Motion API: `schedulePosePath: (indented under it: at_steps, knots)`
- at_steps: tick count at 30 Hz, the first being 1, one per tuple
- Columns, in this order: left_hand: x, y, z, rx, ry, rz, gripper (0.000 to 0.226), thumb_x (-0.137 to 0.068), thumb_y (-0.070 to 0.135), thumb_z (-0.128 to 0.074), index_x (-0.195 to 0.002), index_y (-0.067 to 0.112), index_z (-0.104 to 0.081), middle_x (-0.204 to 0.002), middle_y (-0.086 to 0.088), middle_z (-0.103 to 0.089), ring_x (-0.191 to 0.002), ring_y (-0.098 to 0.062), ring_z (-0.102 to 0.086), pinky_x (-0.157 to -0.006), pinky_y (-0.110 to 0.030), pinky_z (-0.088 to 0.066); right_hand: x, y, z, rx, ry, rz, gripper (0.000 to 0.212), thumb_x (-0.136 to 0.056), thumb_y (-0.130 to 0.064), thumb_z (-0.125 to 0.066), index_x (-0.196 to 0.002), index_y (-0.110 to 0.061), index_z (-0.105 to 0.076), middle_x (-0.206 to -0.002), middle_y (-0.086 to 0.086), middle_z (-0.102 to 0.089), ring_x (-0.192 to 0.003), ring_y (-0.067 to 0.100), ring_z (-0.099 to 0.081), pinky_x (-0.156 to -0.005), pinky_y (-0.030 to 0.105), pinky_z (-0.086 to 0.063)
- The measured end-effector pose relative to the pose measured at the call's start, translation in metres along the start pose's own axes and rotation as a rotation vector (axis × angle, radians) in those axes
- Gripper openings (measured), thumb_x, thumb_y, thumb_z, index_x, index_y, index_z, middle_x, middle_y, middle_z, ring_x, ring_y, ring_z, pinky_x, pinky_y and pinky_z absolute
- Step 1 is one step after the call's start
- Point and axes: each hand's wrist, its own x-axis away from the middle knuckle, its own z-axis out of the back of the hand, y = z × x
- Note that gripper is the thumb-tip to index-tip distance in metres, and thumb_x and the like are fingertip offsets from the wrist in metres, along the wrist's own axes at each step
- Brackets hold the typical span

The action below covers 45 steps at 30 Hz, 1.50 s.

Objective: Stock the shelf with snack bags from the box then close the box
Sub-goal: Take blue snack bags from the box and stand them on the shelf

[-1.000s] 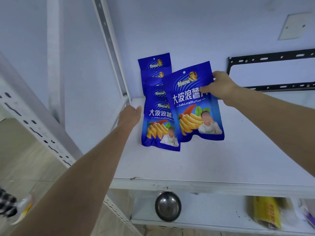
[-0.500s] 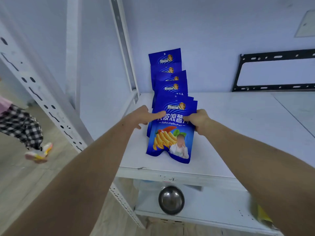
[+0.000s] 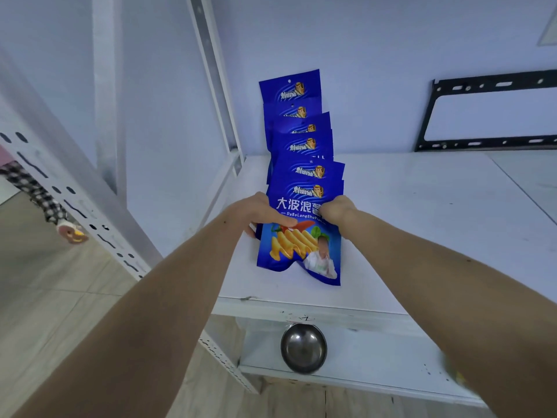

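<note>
While we read the scene from left to right, we first note the perforated upright (image 3: 69, 200) of the rack, then the left hand (image 3: 259, 215), whose thumb lies across the face of the front snack bag (image 3: 301, 236) and whose fingers wrap its left edge. We grip this way, in our judgement, to square the bag with the row of bags (image 3: 297, 137) overlapping behind it toward the wall. At the bag's right edge, the right hand (image 3: 337, 211) pinches it with curled fingers, so both sides are steadied together. We find all bags resting on the top shelf (image 3: 437, 224). Below it, a steel bowl (image 3: 303, 348) sits on the lower shelf. We cannot see the box.
</note>
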Motion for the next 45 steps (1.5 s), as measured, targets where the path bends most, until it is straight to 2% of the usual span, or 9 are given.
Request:
schedulePosePath:
  at_steps: [5,9,12,17,21,25,28,36,45]
  knots:
    - [-0.001,0.004,0.001,-0.011,0.052,0.019,0.074,-0.068,0.049,-0.081,-0.119,0.016,-0.04,-0.116,-0.002,-0.06,-0.1,-0.02,-0.062,-0.075,-0.039,-0.054,-0.006,-0.005,-0.002,-0.023,0.007,0.014,0.039,-0.089,-0.021,-0.066,-0.12,-0.002,-0.051,-0.122,0.016,-0.061,-0.106,0.028,-0.062,-0.088,0.038,-0.054]
    - [0.001,0.005,0.008,-0.085,-0.022,0.061,0.088,-0.064,0.059,-0.079,-0.131,0.016,-0.041,-0.128,-0.005,-0.059,-0.112,-0.025,-0.06,-0.082,-0.044,-0.054,-0.005,-0.005,0.0,-0.045,-0.026,-0.016,0.042,-0.088,-0.023,-0.067,-0.122,-0.004,-0.051,-0.123,0.013,-0.061,-0.105,0.026,-0.062,-0.082,0.035,-0.054]
    - [0.005,0.01,0.012,-0.12,-0.05,0.068,0.084,-0.068,0.058,-0.076,-0.132,0.016,-0.042,-0.129,-0.006,-0.059,-0.111,-0.024,-0.059,-0.08,-0.042,-0.052,-0.005,-0.006,0.005,-0.044,-0.043,-0.013,0.042,-0.089,-0.026,-0.066,-0.122,-0.005,-0.05,-0.122,0.013,-0.061,-0.099,0.024,-0.062,-0.073,0.032,-0.049]
    - [0.008,0.019,0.023,-0.163,-0.012,0.058,0.062,-0.076,0.053,-0.073,-0.114,0.017,-0.039,-0.13,-0.008,-0.058,-0.11,-0.025,-0.06,-0.086,-0.042,-0.05,-0.003,-0.007,0.018,0.028,-0.018,0.028,0.043,-0.093,-0.035,-0.059,-0.123,-0.006,-0.047,-0.125,0.01,-0.06,-0.093,0.02,-0.058,-0.072,0.03,-0.047]
    - [0.013,0.032,0.03,-0.222,0.045,0.037,0.06,-0.079,0.049,-0.072,-0.115,0.017,-0.036,-0.135,-0.007,-0.055,-0.113,-0.026,-0.059,-0.083,-0.039,-0.05,0.004,-0.009,0.033,0.276,-0.004,0.116,0.042,-0.097,-0.038,-0.05,-0.124,-0.005,-0.047,-0.128,0.01,-0.058,-0.097,0.019,-0.056,-0.074,0.028,-0.045]
    - [0.02,0.052,0.03,-0.309,0.113,-0.044,0.064,-0.085,0.039,-0.069,-0.133,0.009,-0.038,-0.134,-0.005,-0.052,-0.121,-0.025,-0.054,-0.082,-0.033,-0.045,0.009,-0.009,0.052,0.463,0.087,0.194,0.034,-0.097,-0.039,-0.048,-0.111,-0.009,-0.048,-0.127,0.011,-0.055,-0.102,0.021,-0.057,-0.079,0.028,-0.048]
    - [0.019,0.069,0.031,-0.363,0.096,-0.124,0.065,-0.08,0.039,-0.074,-0.131,0.011,-0.043,-0.132,0.0,-0.056,-0.115,-0.022,-0.06,-0.095,-0.037,-0.05,0.016,-0.009,0.068,0.628,0.163,0.236,0.038,-0.097,-0.038,-0.046,-0.121,-0.008,-0.049,-0.129,0.013,-0.047,-0.111,0.028,-0.055,-0.081,0.031,-0.044]
    - [0.011,0.126,0.0,-0.677,0.277,-0.314,0.065,-0.08,0.052,-0.069,-0.122,0.01,-0.044,-0.117,-0.007,-0.06,-0.1,-0.023,-0.062,-0.086,-0.038,-0.054,0.033,0.009,0.121,0.91,0.287,0.265,0.039,-0.094,-0.035,-0.052,-0.128,-0.015,-0.049,-0.129,0.007,-0.042,-0.116,0.027,-0.048,-0.078,0.034,-0.042]
    - [0.008,0.197,-0.093,-0.757,0.141,-0.493,0.072,-0.081,0.052,-0.067,-0.136,0.012,-0.041,-0.136,-0.006,-0.048,-0.122,-0.027,-0.048,-0.097,-0.04,-0.044,0.064,0.062,0.205,0.963,0.396,0.193,0.037,-0.093,-0.03,-0.055,-0.126,-0.014,-0.05,-0.126,0.007,-0.045,-0.113,0.027,-0.048,-0.077,0.035,-0.042]
